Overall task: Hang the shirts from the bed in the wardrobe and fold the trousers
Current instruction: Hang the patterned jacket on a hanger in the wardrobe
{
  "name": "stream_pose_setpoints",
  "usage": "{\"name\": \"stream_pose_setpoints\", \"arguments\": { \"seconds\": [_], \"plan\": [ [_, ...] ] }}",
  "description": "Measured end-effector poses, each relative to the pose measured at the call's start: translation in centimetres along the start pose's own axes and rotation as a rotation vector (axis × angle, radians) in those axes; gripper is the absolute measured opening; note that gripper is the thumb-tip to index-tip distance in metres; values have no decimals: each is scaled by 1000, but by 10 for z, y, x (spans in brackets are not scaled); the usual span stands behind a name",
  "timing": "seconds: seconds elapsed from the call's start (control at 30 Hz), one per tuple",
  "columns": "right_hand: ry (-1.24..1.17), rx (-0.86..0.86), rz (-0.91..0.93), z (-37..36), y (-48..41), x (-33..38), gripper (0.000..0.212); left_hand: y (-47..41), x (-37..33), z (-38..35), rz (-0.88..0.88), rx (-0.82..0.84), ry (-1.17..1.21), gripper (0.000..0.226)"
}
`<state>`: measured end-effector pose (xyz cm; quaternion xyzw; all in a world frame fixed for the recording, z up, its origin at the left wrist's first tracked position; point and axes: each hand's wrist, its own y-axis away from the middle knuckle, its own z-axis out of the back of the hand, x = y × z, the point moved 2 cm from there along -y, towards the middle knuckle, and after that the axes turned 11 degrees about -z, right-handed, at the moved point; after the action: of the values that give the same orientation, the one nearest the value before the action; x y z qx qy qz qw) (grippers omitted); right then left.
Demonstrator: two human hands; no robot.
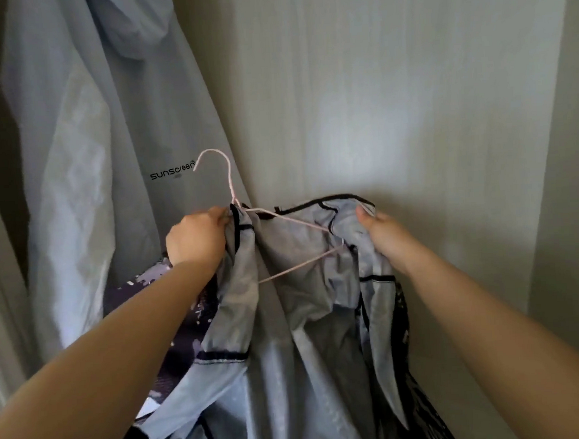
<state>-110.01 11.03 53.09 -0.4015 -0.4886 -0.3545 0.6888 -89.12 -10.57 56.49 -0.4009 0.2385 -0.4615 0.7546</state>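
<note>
You have two hands in view, one left hand [195, 237] and one right hand [386, 234]; you have one wire hanger [291, 220], pale pink, with a single hook; you count two garments, one pale jacket [110, 144] bearing one printed word, and one grey shirt [287, 337] with black trim; one wardrobe panel [409, 95] stands behind both.

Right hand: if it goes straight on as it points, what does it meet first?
Past the shirt it grips, the right hand would likely meet the wardrobe wall; depth is unclear.
</note>
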Motion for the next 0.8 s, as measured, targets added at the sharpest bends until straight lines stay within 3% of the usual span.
{"name": "stream_pose_setpoints", "arguments": {
  "seconds": [0.1, 0.2, 0.3, 0.33, 0.4, 0.5, 0.53, 0.63, 0.67, 0.7, 0.77, 0.8],
  "plan": [
    [-18, 4, 197, -16, 22, 22, 32, -2, -2, -8, 258, 107, 205, 26],
    [43, -66, 443, -32, 43, 28, 25, -1, -5, -18, 400, 216, 449, 29],
    [298, 40, 433, -37, 51, 17, 16, 4, -7, -18, 471, 93, 562, 27],
    [294, 52, 393, -35, 50, 13, 25, 6, -8, -15, 464, 32, 559, 25],
    [122, -58, 285, -26, 48, 10, 37, 10, -12, -9, 400, -86, 545, 23],
    [-16, -429, 197, -10, 38, 15, 29, 14, -14, 2, 224, -238, 517, 24],
    [-27, -451, 174, -8, 33, 18, 40, 15, -15, 6, 161, -274, 502, 22],
    [52, -260, 101, -10, 22, 30, 91, 19, -19, 15, -69, -367, 416, 20],
    [158, -205, 98, -10, 18, 32, 91, 20, -21, 17, -135, -390, 381, 22],
    [282, -149, 110, -10, 17, 34, 76, 21, -22, 20, -183, -407, 363, 23],
    [490, -52, 138, -9, 15, 32, 27, 24, -20, 24, -262, -427, 342, 26],
    [542, -12, 156, -7, 14, 32, 28, 25, -18, 26, -297, -433, 319, 28]
  ]
}}
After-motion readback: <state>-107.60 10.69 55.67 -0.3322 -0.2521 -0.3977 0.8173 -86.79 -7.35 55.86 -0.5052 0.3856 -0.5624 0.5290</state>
